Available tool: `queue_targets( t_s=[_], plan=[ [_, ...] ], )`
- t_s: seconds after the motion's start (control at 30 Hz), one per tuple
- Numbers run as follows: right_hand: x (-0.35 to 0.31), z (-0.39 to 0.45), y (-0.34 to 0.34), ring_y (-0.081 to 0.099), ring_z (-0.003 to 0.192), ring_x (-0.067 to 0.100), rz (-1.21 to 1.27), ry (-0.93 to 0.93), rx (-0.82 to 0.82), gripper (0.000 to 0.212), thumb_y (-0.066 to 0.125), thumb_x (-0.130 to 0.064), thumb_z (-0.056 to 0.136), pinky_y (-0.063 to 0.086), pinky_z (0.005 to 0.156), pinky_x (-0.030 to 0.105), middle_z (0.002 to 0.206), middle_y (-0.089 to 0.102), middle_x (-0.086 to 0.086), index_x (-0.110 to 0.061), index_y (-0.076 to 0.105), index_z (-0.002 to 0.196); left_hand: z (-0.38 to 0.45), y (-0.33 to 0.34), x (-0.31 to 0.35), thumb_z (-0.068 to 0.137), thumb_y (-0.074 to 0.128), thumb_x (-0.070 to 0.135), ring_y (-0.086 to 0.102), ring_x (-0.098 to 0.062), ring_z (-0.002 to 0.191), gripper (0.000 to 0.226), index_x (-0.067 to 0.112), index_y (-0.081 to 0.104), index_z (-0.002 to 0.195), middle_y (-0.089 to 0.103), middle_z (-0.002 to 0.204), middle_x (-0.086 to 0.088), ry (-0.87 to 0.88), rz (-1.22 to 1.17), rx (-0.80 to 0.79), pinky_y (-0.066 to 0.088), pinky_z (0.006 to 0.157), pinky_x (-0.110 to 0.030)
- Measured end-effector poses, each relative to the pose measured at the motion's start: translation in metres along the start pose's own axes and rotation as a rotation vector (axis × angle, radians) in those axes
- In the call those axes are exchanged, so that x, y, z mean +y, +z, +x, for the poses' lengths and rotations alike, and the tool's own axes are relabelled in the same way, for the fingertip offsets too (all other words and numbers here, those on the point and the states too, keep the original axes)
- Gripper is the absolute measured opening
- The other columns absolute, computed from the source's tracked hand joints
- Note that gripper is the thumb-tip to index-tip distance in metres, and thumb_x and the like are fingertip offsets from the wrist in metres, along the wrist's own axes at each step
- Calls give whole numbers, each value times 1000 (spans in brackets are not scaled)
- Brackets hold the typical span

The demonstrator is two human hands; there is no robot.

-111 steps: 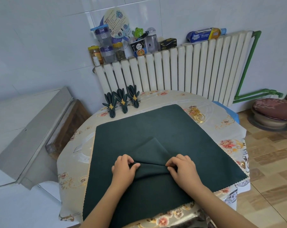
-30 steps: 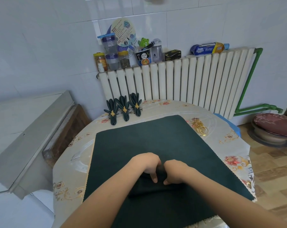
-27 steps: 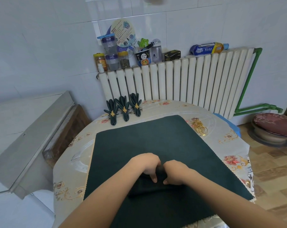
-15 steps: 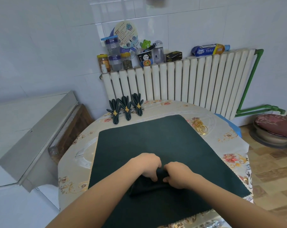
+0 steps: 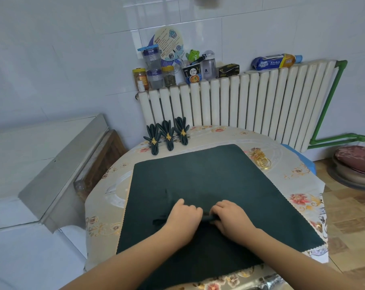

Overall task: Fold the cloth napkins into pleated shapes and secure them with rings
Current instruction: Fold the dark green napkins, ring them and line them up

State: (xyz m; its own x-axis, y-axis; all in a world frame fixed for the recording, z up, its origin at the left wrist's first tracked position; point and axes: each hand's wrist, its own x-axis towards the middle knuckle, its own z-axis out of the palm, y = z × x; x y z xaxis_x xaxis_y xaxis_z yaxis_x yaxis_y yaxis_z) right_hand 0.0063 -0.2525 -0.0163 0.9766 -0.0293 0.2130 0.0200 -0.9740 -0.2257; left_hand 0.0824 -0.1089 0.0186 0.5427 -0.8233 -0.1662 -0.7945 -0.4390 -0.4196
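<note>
A dark green napkin is gathered into a narrow pleated bundle near the table's front, lying on a large dark green cloth. My left hand and my right hand are side by side on the bundle, fingers closed on its folds; most of it is hidden under them. Three finished pleated napkins with gold rings stand in a row at the table's back left. A pile of loose gold rings lies at the back right, beside the cloth's corner.
The round table has a floral cover. A white radiator behind it carries jars, a cup and packets. A grey cabinet stands at the left. A cushioned stool stands on the wooden floor at the right.
The napkin went from a flat fold pinched at two points to a tight narrow bundle. My hands came together over it, and my view has lifted and shifted slightly.
</note>
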Motion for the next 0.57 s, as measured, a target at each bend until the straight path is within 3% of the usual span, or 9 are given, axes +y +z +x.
queue_targets(
  t_s=[0.07,0.2,0.37,0.47,0.57],
  plan=[
    [2,1,-1,50,106,14,23,27,-27,24,56,-34,89,36,88,22,110,60,-5,-22,62,109,-5,-1,-12,92,55,24,60,-27,103,23,12,55,111,64,110,-8,-33,-46,-44,30,103,-35],
    [5,4,-3,53,104,15,86,69,-85,25,62,-37,86,39,84,23,106,61,-4,-21,64,106,-16,-7,-38,86,61,40,60,-27,95,29,13,62,96,66,99,-7,-75,-230,-123,41,81,-32],
    [7,6,-6,56,95,12,203,151,-110,23,67,-38,82,39,76,22,96,63,-9,-23,67,99,-15,0,-63,74,71,51,54,-19,70,39,18,51,65,56,69,0,-143,-520,-115,37,56,-29],
    [8,3,-4,58,93,8,301,207,-92,21,64,-40,85,41,76,20,96,65,-13,-27,66,101,-9,11,-72,69,74,54,57,-18,73,43,15,60,76,61,77,-1,-214,-674,-97,40,59,-31],
    [6,3,-1,58,95,6,338,239,-47,19,57,-38,91,43,80,20,98,66,-17,-28,62,106,-7,23,-75,69,76,53,48,-12,67,44,19,48,75,51,73,5,-313,-831,-94,35,56,-30]
  ],
)
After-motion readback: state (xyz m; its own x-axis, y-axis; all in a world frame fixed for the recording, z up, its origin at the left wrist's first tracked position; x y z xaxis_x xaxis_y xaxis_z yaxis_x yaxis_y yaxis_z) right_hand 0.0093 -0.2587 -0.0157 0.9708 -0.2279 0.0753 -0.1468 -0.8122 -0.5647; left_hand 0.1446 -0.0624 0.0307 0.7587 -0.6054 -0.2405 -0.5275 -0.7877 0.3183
